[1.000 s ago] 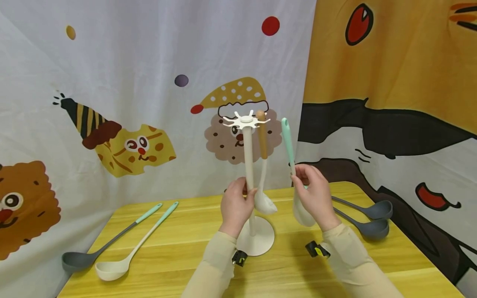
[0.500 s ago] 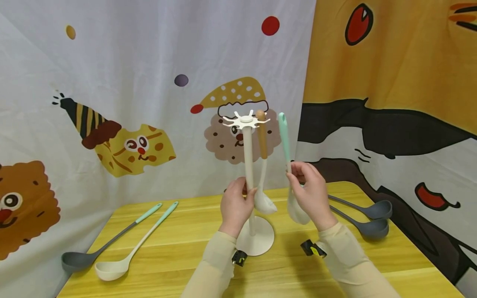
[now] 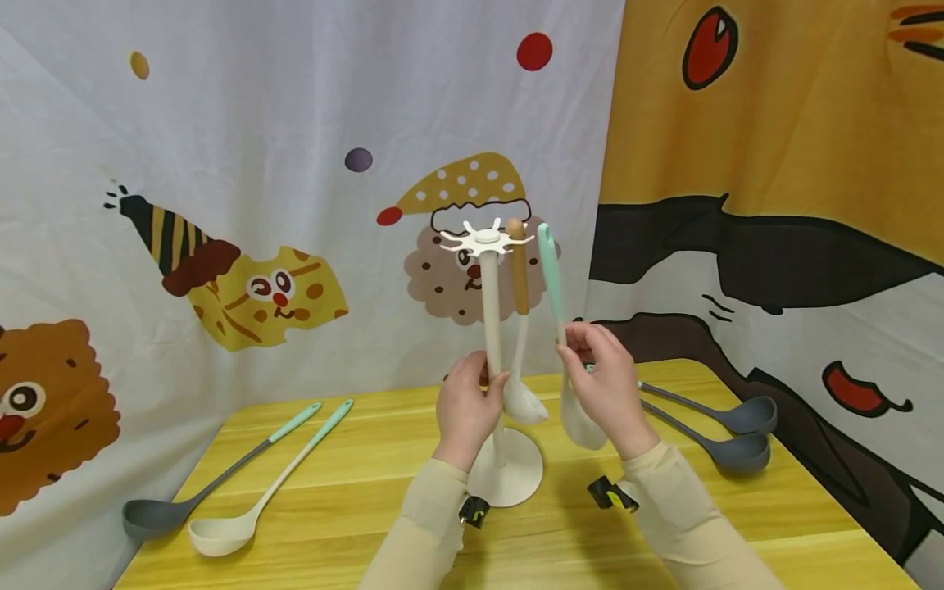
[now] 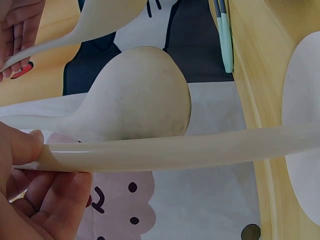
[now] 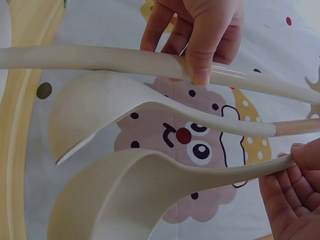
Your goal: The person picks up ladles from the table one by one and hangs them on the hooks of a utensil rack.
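With thumb and fingers, my left hand [image 3: 466,406] grips the cream pole of a utensil stand [image 3: 490,307], which is upright on its round base. A white ladle with a wooden handle [image 3: 519,279] hangs at the right of the stand's hooked top. My right hand [image 3: 603,383] pinches the neck of a cream ladle with a mint handle [image 3: 551,274], bowl down, held apart from the stand. In the right wrist view this ladle's bowl [image 5: 115,195] is beside the hanging ladle's bowl [image 5: 95,112].
On the left of the wooden table [image 3: 354,492] lie a grey ladle [image 3: 158,516] and a cream ladle [image 3: 224,534], both mint-handled. Two grey ladles, a rear one [image 3: 752,415] and a front one [image 3: 741,453], lie at the right. A printed curtain [image 3: 295,98] hangs behind.
My right hand has moved left with the mint-handled ladle, bringing its handle closer to the stand's hooks. My left hand and the stand have stayed put.
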A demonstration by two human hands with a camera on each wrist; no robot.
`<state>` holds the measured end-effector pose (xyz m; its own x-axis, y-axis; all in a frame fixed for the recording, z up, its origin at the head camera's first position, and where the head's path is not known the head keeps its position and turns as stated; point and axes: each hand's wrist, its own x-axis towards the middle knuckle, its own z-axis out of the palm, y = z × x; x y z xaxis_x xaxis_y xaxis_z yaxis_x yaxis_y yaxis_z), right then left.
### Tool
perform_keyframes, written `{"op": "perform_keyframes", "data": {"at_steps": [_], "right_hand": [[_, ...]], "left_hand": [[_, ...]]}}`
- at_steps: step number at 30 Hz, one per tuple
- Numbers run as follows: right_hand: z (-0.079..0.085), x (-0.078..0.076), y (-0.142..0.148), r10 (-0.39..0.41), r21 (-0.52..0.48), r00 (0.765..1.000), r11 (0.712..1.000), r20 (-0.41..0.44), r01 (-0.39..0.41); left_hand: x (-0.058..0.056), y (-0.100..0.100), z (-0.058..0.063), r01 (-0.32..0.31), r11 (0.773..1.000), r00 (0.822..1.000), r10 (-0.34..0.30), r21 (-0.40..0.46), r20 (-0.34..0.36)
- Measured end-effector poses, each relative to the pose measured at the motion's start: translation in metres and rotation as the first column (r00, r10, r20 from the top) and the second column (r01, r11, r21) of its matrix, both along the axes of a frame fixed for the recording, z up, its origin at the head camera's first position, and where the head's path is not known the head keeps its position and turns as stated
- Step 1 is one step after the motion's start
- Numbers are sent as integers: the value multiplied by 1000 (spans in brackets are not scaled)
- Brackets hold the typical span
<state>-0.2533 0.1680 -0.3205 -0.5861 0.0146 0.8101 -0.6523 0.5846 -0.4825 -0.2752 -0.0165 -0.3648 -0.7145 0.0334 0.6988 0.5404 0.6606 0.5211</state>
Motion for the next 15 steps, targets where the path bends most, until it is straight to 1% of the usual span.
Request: {"op": "perform_keyframes", "data": {"at_steps": [8, 15], "right_hand": [[-2, 1, -4, 17, 10, 1000, 1000, 8, -17], [-3, 1, -8, 26, 3, 999, 1000, 26, -26]], "left_hand": [[0, 0, -1, 7, 1000, 1000, -7, 6, -5], [-1, 0, 0, -3, 1000, 1000, 3, 3, 1]]}}
